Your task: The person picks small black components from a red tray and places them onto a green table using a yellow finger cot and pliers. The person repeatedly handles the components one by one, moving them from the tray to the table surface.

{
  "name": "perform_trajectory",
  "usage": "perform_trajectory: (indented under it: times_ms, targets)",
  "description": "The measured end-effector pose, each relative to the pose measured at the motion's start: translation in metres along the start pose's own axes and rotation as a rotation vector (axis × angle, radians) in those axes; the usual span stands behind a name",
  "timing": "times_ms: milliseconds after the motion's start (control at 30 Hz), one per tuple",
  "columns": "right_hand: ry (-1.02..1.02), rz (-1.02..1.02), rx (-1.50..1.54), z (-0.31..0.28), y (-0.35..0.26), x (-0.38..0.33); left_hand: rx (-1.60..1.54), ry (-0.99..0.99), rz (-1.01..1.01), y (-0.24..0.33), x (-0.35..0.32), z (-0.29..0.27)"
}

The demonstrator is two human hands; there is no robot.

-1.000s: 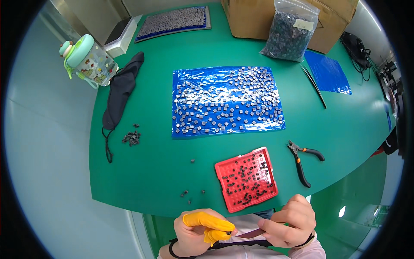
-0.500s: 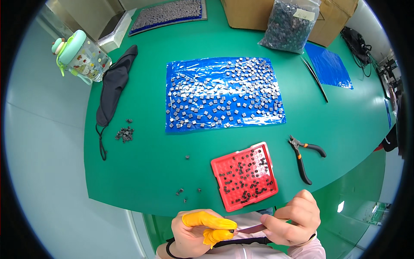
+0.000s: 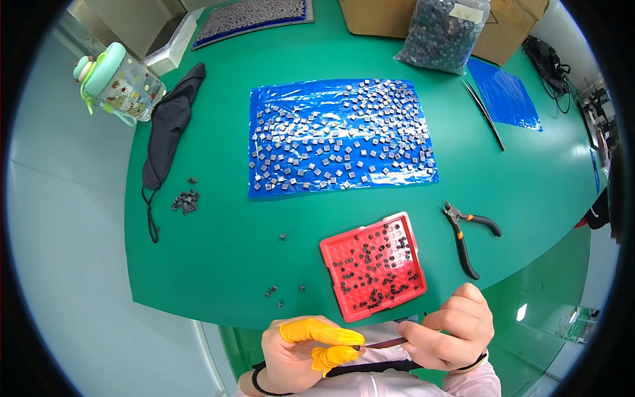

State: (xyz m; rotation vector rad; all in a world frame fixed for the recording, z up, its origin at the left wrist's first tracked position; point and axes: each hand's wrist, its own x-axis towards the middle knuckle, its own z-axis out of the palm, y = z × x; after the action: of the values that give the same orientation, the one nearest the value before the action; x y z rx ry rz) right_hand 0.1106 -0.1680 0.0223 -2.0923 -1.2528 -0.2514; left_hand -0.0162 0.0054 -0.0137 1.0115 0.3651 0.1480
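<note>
My left hand (image 3: 301,351), with orange finger cots on thumb and forefinger, pinches a tiny dark part at the tip of thin tweezers (image 3: 383,343). My right hand (image 3: 450,331) grips those tweezers at their other end. Both hands are below the near edge of the green table (image 3: 218,258). Just beyond them lies a red square tray (image 3: 374,266) dotted with several small dark parts. Farther back a blue plastic sheet (image 3: 337,135) is covered with several small grey square pieces.
Black-handled pliers (image 3: 466,231) lie right of the tray. A black face mask (image 3: 169,132) and a small heap of dark parts (image 3: 185,200) sit at the left, a mint-lidded bottle (image 3: 116,83) beyond. A bag of parts (image 3: 443,33), cardboard box and another blue sheet (image 3: 506,96) are at the back.
The view has shifted so the table's things sit slightly lower and nearer. My hands stay together on the tweezers with almost no movement.
</note>
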Motion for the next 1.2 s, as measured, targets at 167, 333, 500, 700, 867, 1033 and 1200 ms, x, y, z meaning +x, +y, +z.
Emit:
perform_trajectory:
  times_ms: [167,333,500,700,867,1033,1200]
  targets:
    - [-0.007,-0.004,-0.054,-0.001,-0.003,0.002,-0.005,0.001,0.036,-0.002,0.0,0.0]
    - [-0.018,0.0,-0.063,-0.002,-0.001,0.002,0.092,-0.048,0.023,0.006,0.007,0.004]
    - [-0.04,-0.01,-0.081,-0.005,-0.001,0.003,0.14,-0.095,0.053,0.005,0.008,0.002]
    - [-0.079,0.014,-0.079,-0.009,-0.003,0.006,0.184,-0.004,0.122,-0.001,0.004,0.002]
    - [-0.089,0.008,-0.024,-0.011,0.0,0.007,0.184,0.027,0.135,-0.001,0.003,0.004]
    - [-0.116,0.107,0.185,-0.009,0.004,0.005,0.191,-0.046,0.127,0.001,0.006,0.004]
    - [-0.164,0.216,0.344,-0.011,0.008,0.005,0.192,-0.041,0.136,-0.001,0.007,0.005]
